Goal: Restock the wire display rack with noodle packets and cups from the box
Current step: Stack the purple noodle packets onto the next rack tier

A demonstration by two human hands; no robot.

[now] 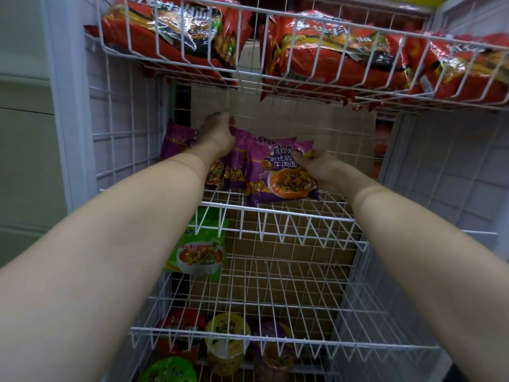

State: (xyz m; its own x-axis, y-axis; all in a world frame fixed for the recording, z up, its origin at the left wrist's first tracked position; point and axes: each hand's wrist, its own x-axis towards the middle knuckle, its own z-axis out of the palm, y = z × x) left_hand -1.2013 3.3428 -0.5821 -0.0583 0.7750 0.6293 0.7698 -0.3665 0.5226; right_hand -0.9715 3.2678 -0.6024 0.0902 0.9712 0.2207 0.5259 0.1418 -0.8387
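Note:
Both my arms reach into the second shelf [275,213] of the white wire rack. My right hand [316,166] grips the right edge of the front purple noodle packet [278,172], which leans at the shelf's front. My left hand [219,130] pinches the top of another purple packet [242,139] in the row behind it. More purple packets [177,139] stand to the left of that hand. The box is not in view.
The top basket [303,81] holds red noodle packets [325,51]. One green packet [198,252] sits at the left of the third shelf [275,334]. Noodle cups, red [180,326], yellow [227,334], purple [271,334] and green [168,369], stand on the bottom shelf. Brown cardboard backs the rack.

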